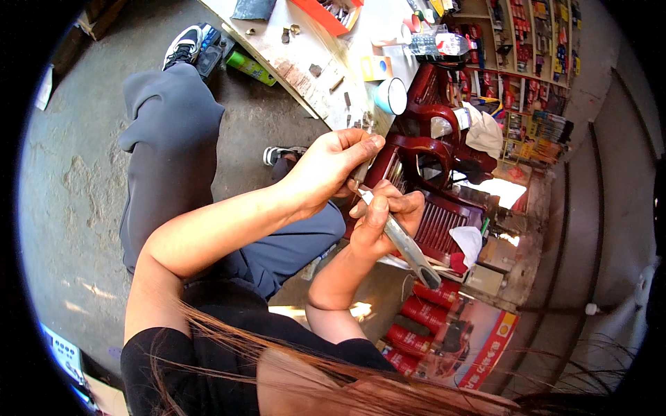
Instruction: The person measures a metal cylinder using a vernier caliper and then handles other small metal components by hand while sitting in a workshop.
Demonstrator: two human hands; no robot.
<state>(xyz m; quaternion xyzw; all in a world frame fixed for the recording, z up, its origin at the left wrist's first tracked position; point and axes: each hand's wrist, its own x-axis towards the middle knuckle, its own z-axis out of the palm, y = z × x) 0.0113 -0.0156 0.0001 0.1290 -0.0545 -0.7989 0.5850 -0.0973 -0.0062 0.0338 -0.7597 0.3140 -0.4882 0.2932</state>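
Observation:
My left hand pinches a small brownish block-like piece between thumb and fingers; its exact kind is too small to make out. Just below and to the right, my right hand is closed around a slim grey utility knife. The knife slants up to the left, its front end at the lower end of the piece. Its rounded dark back end sticks out below the right hand. Both hands are close together, over the near corner of a white worktable. My fingers partly hide the piece and the knife's tip.
Small dark pieces lie on the worktable near a white enamel mug, a plastic bottle and a red box. A dark red wooden chair stands to the right. Red cylinders sit lower right; a green can lies under the table.

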